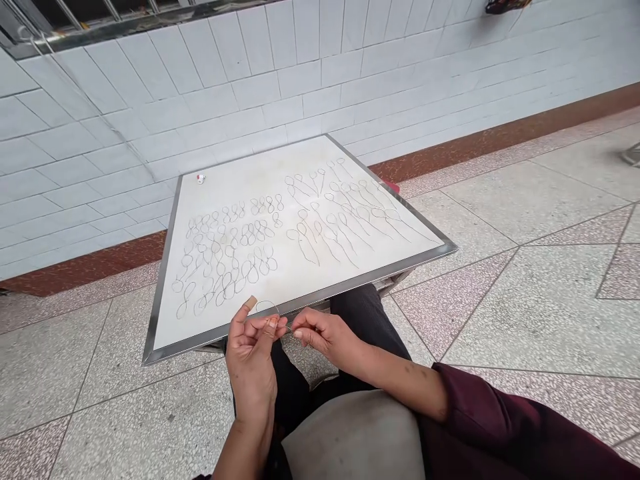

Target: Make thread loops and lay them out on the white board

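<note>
A thin looped wire (pixel 267 303) is held between both hands just over the near edge of the table. My left hand (pixel 253 353) pinches it between thumb and fingers, with the index finger raised and a tan wrap on its tip. The loop stands up above the left thumb. Close beside it, my right hand (pixel 325 337) pinches the wire's other end with thumb and forefinger. On the white table (pixel 227 157) lie rows of figure-eight wire loops (pixel 253 270) at the left and single loops with long tails (pixel 345 233) at the right.
A small white and red object (pixel 201 179) sits near the table's far left corner. The table has a grey metal rim (pixel 320 293) and stands by a white tiled wall (pixel 280 80). Speckled floor tiles (pixel 480 300) lie around it.
</note>
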